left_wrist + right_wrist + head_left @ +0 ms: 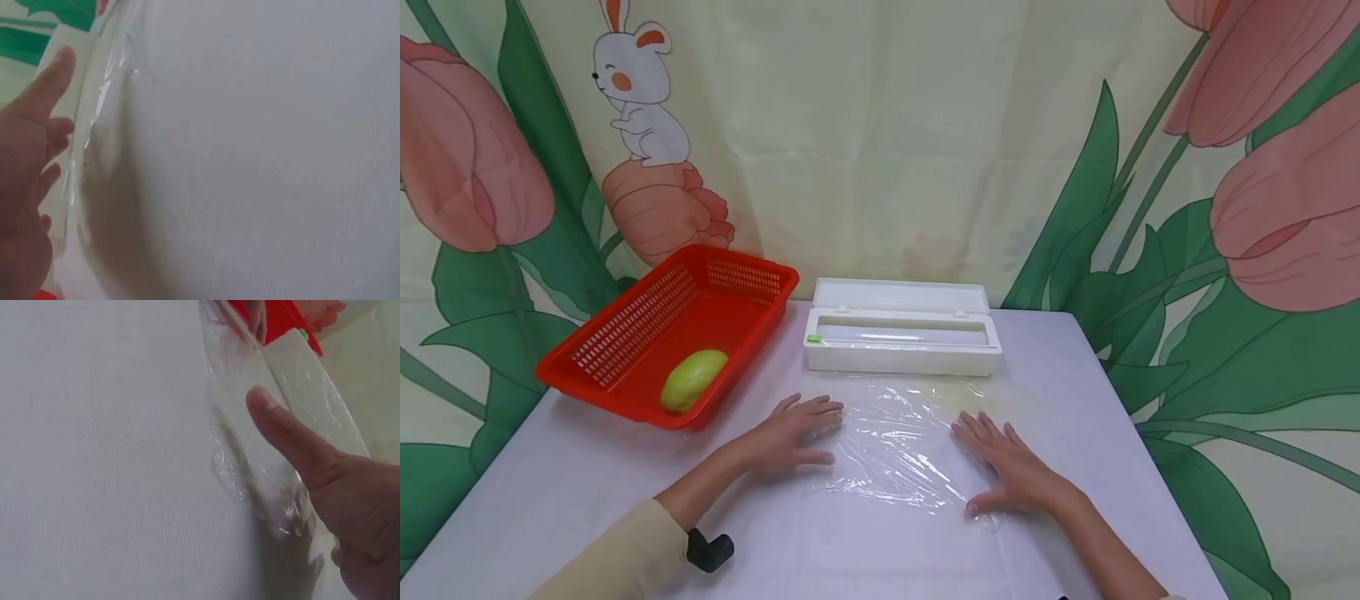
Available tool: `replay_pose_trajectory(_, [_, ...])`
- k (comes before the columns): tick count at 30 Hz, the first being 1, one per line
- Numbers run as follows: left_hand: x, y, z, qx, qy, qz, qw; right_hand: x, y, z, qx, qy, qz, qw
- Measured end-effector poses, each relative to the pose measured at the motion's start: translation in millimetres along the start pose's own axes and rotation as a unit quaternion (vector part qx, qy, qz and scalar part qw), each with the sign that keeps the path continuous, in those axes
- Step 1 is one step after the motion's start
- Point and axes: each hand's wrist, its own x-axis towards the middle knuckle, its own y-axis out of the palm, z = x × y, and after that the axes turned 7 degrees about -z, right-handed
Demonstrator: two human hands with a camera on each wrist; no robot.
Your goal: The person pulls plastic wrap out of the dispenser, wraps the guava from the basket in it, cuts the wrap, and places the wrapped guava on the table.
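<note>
A sheet of clear plastic wrap [895, 450] lies wrinkled on the white table, between the two hands. At its left edge is my left hand [793, 433], fingers spread and fairly straight. The right hand [1011, 471] is at the opposite edge, its fingers also spread, the thumb near the lower right corner of the wrap. Neither hand holds anything. Beyond the wrap stands a white wrap dispenser box [902, 358] with its lid up, a roll [902, 335] inside and a green slider [814, 338] at the left end. In the right wrist view, wrap [228, 469] shows beside the thumb.
A red plastic basket [625, 408] sits at the back left of the table [865, 550]. Inside it lies a yellow-green oval fruit [694, 381]. Behind the table hangs a curtain [880, 150] printed with tulips and a rabbit.
</note>
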Motion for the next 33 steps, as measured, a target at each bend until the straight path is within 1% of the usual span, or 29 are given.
replay_pose_trajectory(2, [1.7, 5.6, -1.7, 0.003, -0.004, -0.016, 0.9999, 2, 1, 2, 0.012, 0.000, -0.003, 1.000])
replay_pose_trajectory(3, [1.8, 8.3, -2.7, 0.006, -0.004, -0.012, 0.9999, 2, 2, 3, 0.014, -0.001, -0.002, 1.000])
replay_pose_trajectory(7, [-1.4, 16.5, -6.1, 0.040, -0.020, 0.041, 0.9982, 4, 5, 7, 0.002, 0.002, 0.016, 1.000])
replay_pose_trajectory(8, [-2.4, 17.7, -6.8, 0.054, -0.019, 0.051, 0.9971, 4, 5, 7, -0.006, 0.004, 0.020, 1.000])
replay_pose_trajectory(10, [-4.1, 18.8, -8.6, 0.076, -0.018, 0.064, 0.9949, 4, 5, 8, -0.022, 0.007, 0.024, 0.999])
replay_pose_trajectory(14, [-4.7, 17.6, -10.2, 0.098, -0.005, 0.074, 0.9924, 4, 3, 6, -0.044, 0.003, 0.029, 0.999])
replay_pose_trajectory(18, [-4.9, 14.8, -8.5, 0.061, -0.015, 0.076, 0.9951, 3, 4, 4, -0.043, -0.010, 0.030, 0.999])
replay_pose_trajectory(21, [-5.0, 13.9, -7.4, 0.031, -0.028, 0.073, 0.9964, 3, 3, 5, -0.034, -0.009, 0.028, 0.999])
replay_pose_trajectory(22, [-5.0, 14.1, -7.2, 0.029, -0.029, 0.072, 0.9965, 3, 3, 5, -0.033, -0.007, 0.028, 0.999])
replay_pose_trajectory(29, [-4.0, 17.7, -6.5, 0.042, -0.033, 0.069, 0.9962, 3, 1, 9, -0.027, 0.005, 0.035, 0.999])
replay_pose_trajectory(33, [-3.5, 18.5, -5.9, 0.061, -0.028, 0.073, 0.9951, 3, 0, 9, -0.031, 0.010, 0.040, 0.999])
